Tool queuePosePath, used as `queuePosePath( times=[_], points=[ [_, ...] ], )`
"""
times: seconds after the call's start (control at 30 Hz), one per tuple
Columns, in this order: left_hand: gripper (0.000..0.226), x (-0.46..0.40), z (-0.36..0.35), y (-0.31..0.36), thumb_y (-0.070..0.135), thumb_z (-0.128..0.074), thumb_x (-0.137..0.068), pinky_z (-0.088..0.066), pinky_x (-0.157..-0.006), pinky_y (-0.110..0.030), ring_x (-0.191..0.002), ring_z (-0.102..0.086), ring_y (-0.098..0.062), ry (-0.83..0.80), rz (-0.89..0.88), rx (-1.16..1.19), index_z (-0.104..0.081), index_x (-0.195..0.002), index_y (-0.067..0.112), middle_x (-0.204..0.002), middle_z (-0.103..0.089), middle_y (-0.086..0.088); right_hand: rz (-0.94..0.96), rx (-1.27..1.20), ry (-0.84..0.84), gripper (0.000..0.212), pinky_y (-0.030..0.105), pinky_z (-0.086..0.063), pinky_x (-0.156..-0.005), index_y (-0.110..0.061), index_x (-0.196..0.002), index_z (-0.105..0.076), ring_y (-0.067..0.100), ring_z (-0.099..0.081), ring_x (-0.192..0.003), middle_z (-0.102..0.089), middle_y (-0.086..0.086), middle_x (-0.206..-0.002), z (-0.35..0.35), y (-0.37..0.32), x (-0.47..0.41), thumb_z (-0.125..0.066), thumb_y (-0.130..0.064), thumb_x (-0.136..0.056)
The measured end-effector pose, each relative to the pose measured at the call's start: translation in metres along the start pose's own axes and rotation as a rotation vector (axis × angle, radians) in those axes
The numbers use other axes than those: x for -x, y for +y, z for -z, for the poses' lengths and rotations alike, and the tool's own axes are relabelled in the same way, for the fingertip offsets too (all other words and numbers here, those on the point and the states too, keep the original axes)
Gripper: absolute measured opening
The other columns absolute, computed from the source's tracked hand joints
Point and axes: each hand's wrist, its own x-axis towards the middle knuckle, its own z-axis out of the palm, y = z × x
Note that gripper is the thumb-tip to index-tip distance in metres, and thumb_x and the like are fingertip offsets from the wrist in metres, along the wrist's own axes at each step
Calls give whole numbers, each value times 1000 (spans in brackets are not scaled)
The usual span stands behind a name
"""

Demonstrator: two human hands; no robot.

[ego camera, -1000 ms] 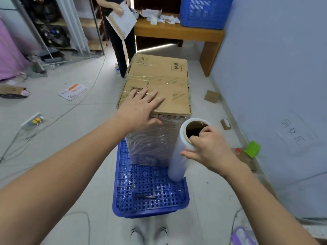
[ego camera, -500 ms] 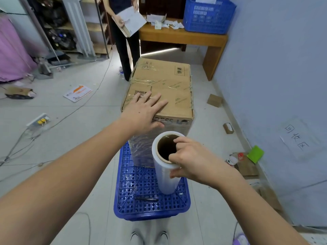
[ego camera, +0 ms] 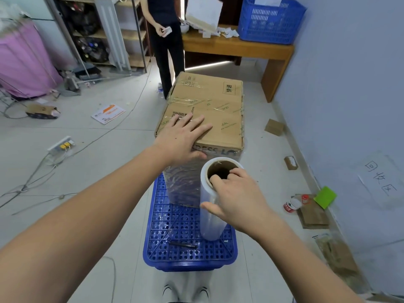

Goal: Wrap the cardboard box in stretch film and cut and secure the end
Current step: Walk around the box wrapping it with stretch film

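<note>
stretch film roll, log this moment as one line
left hand flat on cardboard box | right hand grips stretch film roll, fingers in core | roll upright over blue crate | film not cut

one cardboard box (ego camera: 205, 110). one stretch film roll (ego camera: 213, 202). two blue crates: one upturned under the box (ego camera: 188, 248), one on the wooden table (ego camera: 271, 20). two hands: left (ego camera: 181, 136), right (ego camera: 238, 197). one second person (ego camera: 166, 40).
</note>
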Motion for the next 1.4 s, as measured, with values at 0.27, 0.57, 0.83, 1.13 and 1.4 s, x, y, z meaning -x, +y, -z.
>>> queuePosePath(
  times=[0.27, 0.57, 0.83, 1.13, 1.4],
  points=[
    [94, 1, 0, 1, 84, -43, -87, -6, -127, -52, -159, -4, -25, 2, 9, 3, -3, -161, 42, -173, -5, 6, -78, 17, 231, 53, 37, -45, -74, -21, -58, -49, 21, -41, -50, -54, -4, -48, -23, -12, -9, -61, -66, -84],
    [95, 3, 0, 2, 84, -44, -86, -7, -127, -52, -159, -5, -25, 11, 18, -2, -4, -161, 42, -172, -6, 6, -128, -7, 262, 54, 37, -44, -77, -19, -59, -60, 22, -48, -53, -55, -2, -49, -29, -6, -8, -61, -67, -82],
    [94, 4, -1, 1, 84, -43, -86, -9, -127, -53, -158, -8, -26, 38, 15, 9, -8, -161, 41, -172, -9, 5, -173, -18, 287, 46, 36, -42, -83, -20, -56, -56, 20, -40, -55, -50, -3, -48, -29, -5, -7, -62, -56, -84],
    [96, 3, 5, -7, 78, -60, -81, -5, -126, -56, -158, -8, -24, 7, -62, 155, -22, -160, 38, -171, -15, 4, -455, -4, -29, 28, 33, -37, -101, -23, -73, -40, 17, -50, -58, -45, -9, -56, -5, -36, -21, -52, -46, -83],
    [94, 5, 13, -96, 78, -62, -81, 3, -124, -63, -157, -11, -21, -60, -384, 120, -18, -159, 49, -171, -13, 10, -723, 54, -83, 56, 31, -28, -73, -20, -77, -49, 22, -49, -76, -54, -4, -63, 3, -79, -50, -48, -75, -86]
  ],
)
